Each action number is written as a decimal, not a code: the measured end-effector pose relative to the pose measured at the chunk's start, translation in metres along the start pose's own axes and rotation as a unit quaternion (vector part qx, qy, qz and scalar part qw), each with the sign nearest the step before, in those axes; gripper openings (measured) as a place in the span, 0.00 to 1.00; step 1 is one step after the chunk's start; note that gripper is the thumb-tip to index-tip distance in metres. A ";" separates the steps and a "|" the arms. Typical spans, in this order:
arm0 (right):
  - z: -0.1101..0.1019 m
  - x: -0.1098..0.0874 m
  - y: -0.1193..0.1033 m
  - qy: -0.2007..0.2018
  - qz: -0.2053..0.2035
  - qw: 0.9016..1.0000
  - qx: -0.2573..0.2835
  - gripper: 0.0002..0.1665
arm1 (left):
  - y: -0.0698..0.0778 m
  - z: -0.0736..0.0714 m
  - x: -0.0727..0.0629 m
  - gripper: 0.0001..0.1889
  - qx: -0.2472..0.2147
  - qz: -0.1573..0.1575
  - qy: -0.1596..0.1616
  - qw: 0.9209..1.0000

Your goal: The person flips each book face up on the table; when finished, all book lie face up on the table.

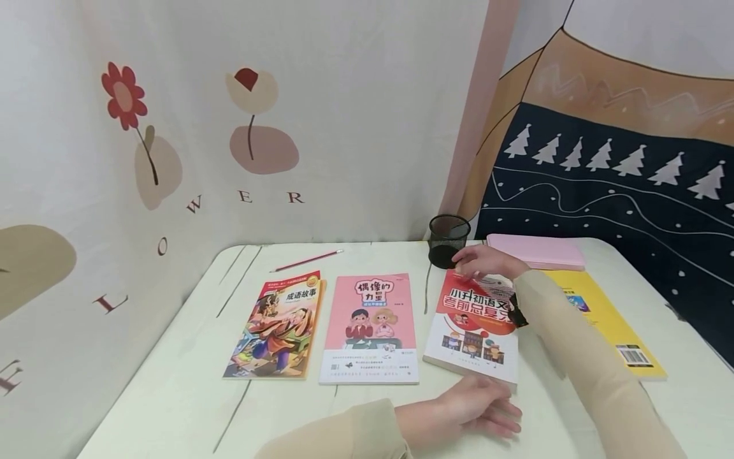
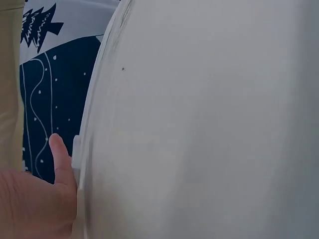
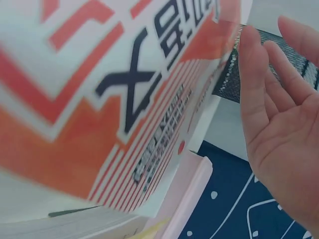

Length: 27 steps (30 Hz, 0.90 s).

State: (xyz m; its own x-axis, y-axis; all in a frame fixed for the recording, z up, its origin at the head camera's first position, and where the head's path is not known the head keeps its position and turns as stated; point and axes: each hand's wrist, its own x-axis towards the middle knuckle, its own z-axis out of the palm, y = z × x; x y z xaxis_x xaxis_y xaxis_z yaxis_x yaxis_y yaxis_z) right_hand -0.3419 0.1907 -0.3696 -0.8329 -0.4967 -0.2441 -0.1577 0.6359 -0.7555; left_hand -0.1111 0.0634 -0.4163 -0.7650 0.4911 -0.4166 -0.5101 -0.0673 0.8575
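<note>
Left hand: fingers extended, beside red-white book | right hand: relaxed at its top edge, contact unclear

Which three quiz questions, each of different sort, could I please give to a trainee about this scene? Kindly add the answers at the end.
1. Multiple choice: In the head view, which hand is nearer to the black mesh cup?
A) the left hand
B) the right hand

2. True or false: The pencil stands inside the cup.

3. Short answer: By the main colours of its cover, which book lies nearest to the left hand?

Key:
1. B.
2. False; it lies on the table, apart from the cup.
3. The red-and-white book.
</note>
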 end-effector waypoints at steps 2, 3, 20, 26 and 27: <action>-0.003 -0.005 0.003 0.016 -0.007 1.000 0.008 0.26 | 0.004 -0.006 -0.004 0.10 0.022 0.006 -0.025 0.999; -0.004 -0.008 0.005 0.023 -0.013 1.000 0.010 0.26 | 0.007 -0.009 -0.007 0.09 0.036 0.011 -0.034 0.999; -0.027 -0.072 0.042 0.102 0.043 0.994 0.003 0.28 | 0.056 -0.102 -0.015 0.11 0.332 0.180 0.087 0.922; -0.029 -0.078 0.057 0.096 0.087 0.992 0.002 0.31 | 0.057 -0.117 -0.011 0.16 0.342 0.161 0.095 0.921; -0.028 -0.079 0.059 0.095 0.089 0.991 0.002 0.31 | 0.057 -0.119 -0.010 0.17 0.340 0.157 0.094 0.923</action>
State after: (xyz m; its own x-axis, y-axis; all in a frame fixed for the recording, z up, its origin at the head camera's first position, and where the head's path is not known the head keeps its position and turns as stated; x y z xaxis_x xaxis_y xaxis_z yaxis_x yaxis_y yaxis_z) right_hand -0.3006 0.2839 -0.3772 -0.9326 -0.2554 -0.2549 0.0032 0.7005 -0.7137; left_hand -0.1792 -0.0485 -0.3987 -0.9201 0.3774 -0.1051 0.0643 0.4103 0.9097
